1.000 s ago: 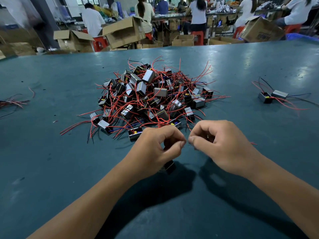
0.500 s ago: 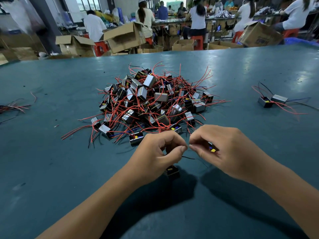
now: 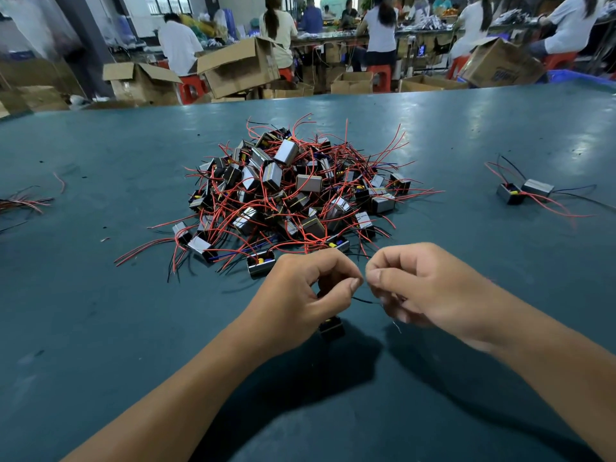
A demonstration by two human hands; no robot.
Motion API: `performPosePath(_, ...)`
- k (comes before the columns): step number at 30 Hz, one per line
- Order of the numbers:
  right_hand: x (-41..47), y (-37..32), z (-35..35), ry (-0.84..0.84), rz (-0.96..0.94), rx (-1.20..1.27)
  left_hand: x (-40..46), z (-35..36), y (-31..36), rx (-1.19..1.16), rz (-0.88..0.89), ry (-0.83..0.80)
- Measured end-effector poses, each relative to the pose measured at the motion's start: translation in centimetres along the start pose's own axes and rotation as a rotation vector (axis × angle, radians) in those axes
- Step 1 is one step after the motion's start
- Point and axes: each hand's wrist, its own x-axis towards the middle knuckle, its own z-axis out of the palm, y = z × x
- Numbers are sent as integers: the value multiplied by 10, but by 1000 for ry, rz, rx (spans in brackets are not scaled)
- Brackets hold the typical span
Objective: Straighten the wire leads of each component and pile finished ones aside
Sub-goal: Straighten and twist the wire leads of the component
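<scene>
Small black boxy component (image 3: pixel 331 326) hung below your left hand (image 3: pixel 300 291); both hands, right hand (image 3: pixel 423 288) included, pinched its thin black wire lead (image 3: pixel 365 300), mid-straightening; next, you needed a steady outward pull.

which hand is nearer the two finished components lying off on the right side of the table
Right. The right hand lies between the two grey-and-black box components with red leads and the left hand, which sits farther away. Both hands are nearer the camera than the pair, pinching a thin black wire.
</scene>
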Motion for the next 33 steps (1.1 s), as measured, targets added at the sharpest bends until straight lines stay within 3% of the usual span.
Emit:
performPosePath(3,-1,-3,-2,-94,227,359,0,2,1,-20,-2,-2)
performPosePath(5,0,-2,-2,-66,191,366,0,2,1,-68,-39,-15)
performPosePath(11,-3,1,-8,168,-518,-562,1,0,1,-194,-114,-46)
performPosePath(14,-3,3,-10,166,-686,-817,1,1,0,-201,-117,-47)
performPosePath(33,-2,2,-15,286,-969,-1234,1,2,-2,-245,-161,-41)
